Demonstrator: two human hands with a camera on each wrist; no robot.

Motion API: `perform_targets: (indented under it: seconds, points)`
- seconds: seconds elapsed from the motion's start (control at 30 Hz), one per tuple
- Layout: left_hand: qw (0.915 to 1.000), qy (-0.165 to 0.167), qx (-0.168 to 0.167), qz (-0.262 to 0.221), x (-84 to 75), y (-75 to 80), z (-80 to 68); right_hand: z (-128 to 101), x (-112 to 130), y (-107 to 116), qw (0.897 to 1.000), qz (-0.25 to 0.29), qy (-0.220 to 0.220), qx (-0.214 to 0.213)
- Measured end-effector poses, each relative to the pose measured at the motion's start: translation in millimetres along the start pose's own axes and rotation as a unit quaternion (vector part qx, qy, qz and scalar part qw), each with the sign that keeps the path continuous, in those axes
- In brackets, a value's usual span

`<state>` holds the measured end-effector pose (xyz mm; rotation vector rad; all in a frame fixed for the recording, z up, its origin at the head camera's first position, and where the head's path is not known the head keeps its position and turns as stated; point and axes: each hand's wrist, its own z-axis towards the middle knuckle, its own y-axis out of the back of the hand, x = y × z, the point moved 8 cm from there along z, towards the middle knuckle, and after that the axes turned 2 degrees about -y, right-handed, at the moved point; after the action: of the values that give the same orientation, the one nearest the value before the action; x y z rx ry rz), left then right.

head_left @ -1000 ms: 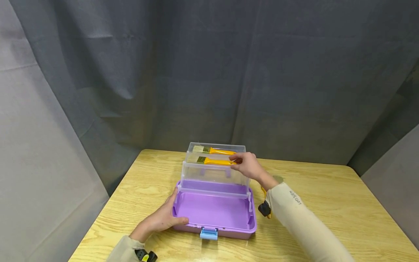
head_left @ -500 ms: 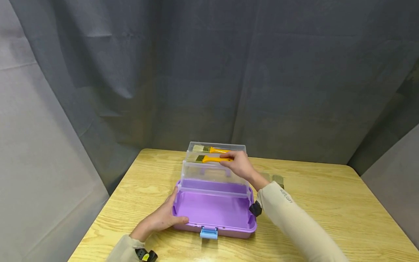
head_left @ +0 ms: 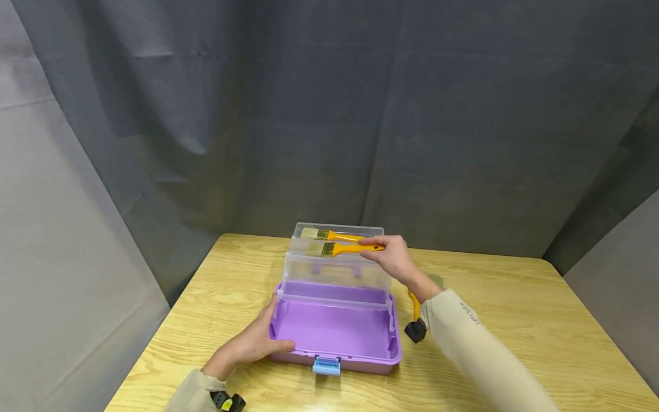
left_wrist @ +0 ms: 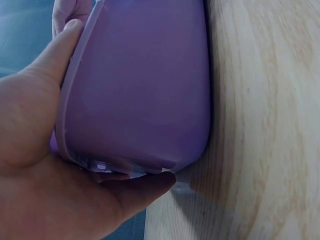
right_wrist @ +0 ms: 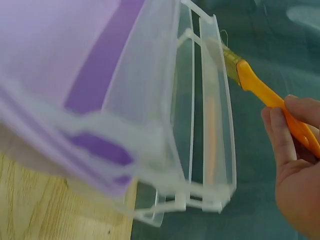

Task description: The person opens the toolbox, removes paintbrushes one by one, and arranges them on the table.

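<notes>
The yellow-handled flat paintbrush with pale bristles (head_left: 350, 248) is held above the upper clear plastic tray (head_left: 334, 269) of the open purple plastic storage box (head_left: 334, 335), its bristles pointing to the person's left. The right hand (head_left: 393, 257) pinches the brush's handle between thumb and fingers; the right wrist view shows the fingers (right_wrist: 282, 135) curled round the yellow handle, the brush clear of the tray's rim. A 2nd yellow-handled paintbrush (head_left: 329, 234) lies just behind it in the rearmost clear tray (head_left: 337, 230), bristles likewise to the left.

The left hand (head_left: 254, 343) rests against the box's near left corner, thumb laid over the purple rim and fingers pressed along the outer wall; in the left wrist view the palm cups the box's rounded corner. A light blue latch (head_left: 326, 366) sits at the middle of the box's front edge.

The box stands on a light wooden worktop (head_left: 515, 320). Just right of the box, beside the right forearm, lies what seems to be another yellow handle (head_left: 413, 303), mostly hidden. Grey cloth drapes (head_left: 329, 114) hang behind the worktop.
</notes>
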<state>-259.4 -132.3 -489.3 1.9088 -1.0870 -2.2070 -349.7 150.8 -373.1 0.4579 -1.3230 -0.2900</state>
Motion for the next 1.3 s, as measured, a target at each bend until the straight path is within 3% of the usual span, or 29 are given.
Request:
perform_targets:
  seconds: [0.37,0.67,0.8,1.03,1.3]
  points:
    - [1.0000,-0.001,-0.001,0.004,0.2,0.3,-0.9,-24,-18,49,0.999,0.036,-0.032,0.004]
    - [0.9999,0.012,0.003,0.003,1.0,0.1,-4.4,-54,-44,98,0.998,0.056,-0.009,-0.004]
    - [0.9997,0.023,0.000,0.003,3.1,1.0,-5.6,-68,-63,117,0.995,0.098,-0.015,0.002]
    - [1.0000,0.008,0.001,0.004,-0.4,1.2,-6.6,-98,-97,146,0.972,0.232,-0.023,0.027]
    - [0.9999,0.008,-0.001,0.008,0.2,0.7,-6.5,-125,-140,171,0.945,0.325,-0.042,0.016]
